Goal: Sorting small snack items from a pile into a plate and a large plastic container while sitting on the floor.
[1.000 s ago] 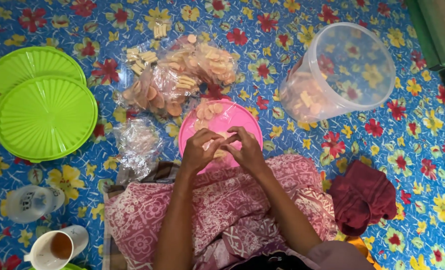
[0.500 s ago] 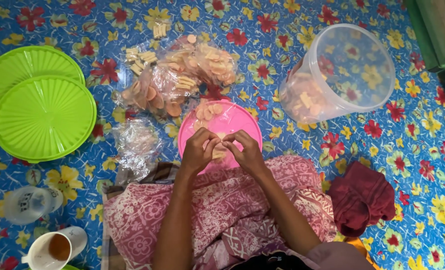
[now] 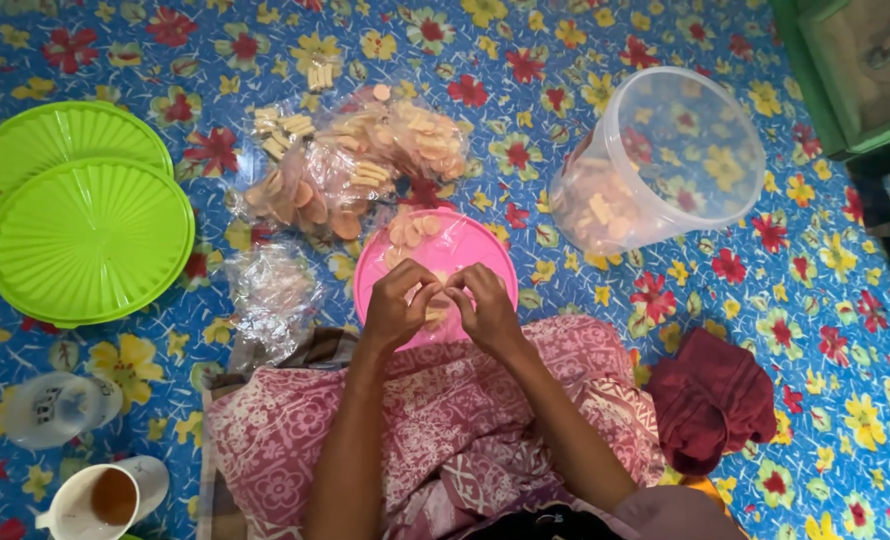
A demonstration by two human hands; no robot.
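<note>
Head view looks straight down at a person seated on a floor mat [image 3: 665,40] printed with red and yellow flowers on blue. Left hand [image 3: 397,308] and right hand [image 3: 485,308] meet fingertip to fingertip above the near edge of a round pink plate [image 3: 465,245]; both are pinched together on something small between them, too hidden by the fingers to name. A few pale orange crackers [image 3: 410,228] lie on the far side of the plate.

Risk, as I judge it: the plate partly rests against the patterned cloth [image 3: 445,420] over the lap, so a shift of the knees could tip it and scatter the crackers. The thin pieces could also snap under a hard pinch.

Clear plastic bags of crackers [image 3: 365,160] lie crumpled just beyond the plate, and an emptier bag [image 3: 270,295] sits to its left. A clear tub [image 3: 665,160] lies tilted to the right, some crackers inside. Two ribbed green lids [image 3: 85,240] overlap at far left. A cup of brown drink [image 3: 105,497] stands near the left knee, close enough to be knocked.
</note>
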